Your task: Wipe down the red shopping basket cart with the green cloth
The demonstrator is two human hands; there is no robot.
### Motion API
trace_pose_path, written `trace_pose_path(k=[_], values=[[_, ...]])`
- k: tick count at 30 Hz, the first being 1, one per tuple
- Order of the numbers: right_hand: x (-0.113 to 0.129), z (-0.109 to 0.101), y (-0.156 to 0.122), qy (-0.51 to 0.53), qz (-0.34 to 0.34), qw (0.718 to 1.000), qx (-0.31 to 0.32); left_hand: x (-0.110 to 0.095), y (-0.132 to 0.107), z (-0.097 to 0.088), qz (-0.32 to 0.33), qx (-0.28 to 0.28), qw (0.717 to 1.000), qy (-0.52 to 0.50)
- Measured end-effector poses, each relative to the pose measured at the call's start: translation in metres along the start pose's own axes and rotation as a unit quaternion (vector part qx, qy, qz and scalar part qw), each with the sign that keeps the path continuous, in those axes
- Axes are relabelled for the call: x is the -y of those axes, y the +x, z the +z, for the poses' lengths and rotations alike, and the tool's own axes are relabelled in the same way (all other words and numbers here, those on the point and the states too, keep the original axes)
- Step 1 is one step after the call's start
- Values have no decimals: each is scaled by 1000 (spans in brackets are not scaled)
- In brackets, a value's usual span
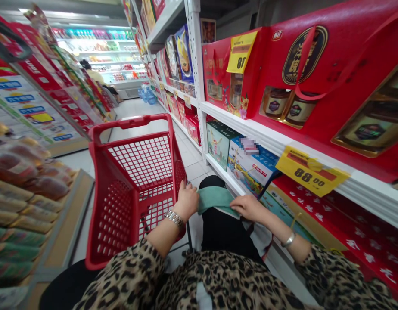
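Observation:
A folded green cloth with a pale lower edge lies across my knee in black trousers. My left hand has its fingers closed at the cloth's left end, right beside the wall of a red shopping cart. At the other end, my right hand pinches the cloth's edge between thumb and fingers. The cart's basket shows no goods inside. Whether the cloth is a separate piece or part of a larger item, I cannot tell.
Shelves on the right carry red gift boxes and a yellow price tag. Packaged goods lie on a low stand at left. Farther down the aisle, a person is near lit shelves.

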State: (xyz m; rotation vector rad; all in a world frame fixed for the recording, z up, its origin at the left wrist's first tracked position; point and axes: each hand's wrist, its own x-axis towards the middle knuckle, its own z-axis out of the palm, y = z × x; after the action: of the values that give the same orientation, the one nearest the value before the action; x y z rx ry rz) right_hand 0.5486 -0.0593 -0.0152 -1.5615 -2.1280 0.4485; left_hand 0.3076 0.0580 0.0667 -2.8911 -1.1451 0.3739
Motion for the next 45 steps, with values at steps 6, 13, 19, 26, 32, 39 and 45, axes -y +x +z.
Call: trace_pose_path(k=[6, 13, 19, 26, 32, 39, 45], values=[[-36, 16, 21, 127, 171, 973, -87, -14, 21, 5, -32, -9, 997, -64], [-42, 26, 30, 154, 176, 970, -59, -16, 31, 3, -68, 11, 995, -75], [-24, -3, 9, 76, 86, 979, -167, -15, 16, -15, -3, -51, 997, -52], [0, 30, -30, -10, 6, 993, -119, -36, -11, -2, 47, -1, 999, -9], [-7, 36, -22, 121, 94, 980, -126, -57, -11, 8, -34, 1, 996, -82], [-3, 28, 7, 126, 95, 987, -37, -49, -13, 3, -60, 37, 986, -149], [11, 27, 10, 87, 90, 991, -56, -23, 3, -16, -30, 67, 958, -276]])
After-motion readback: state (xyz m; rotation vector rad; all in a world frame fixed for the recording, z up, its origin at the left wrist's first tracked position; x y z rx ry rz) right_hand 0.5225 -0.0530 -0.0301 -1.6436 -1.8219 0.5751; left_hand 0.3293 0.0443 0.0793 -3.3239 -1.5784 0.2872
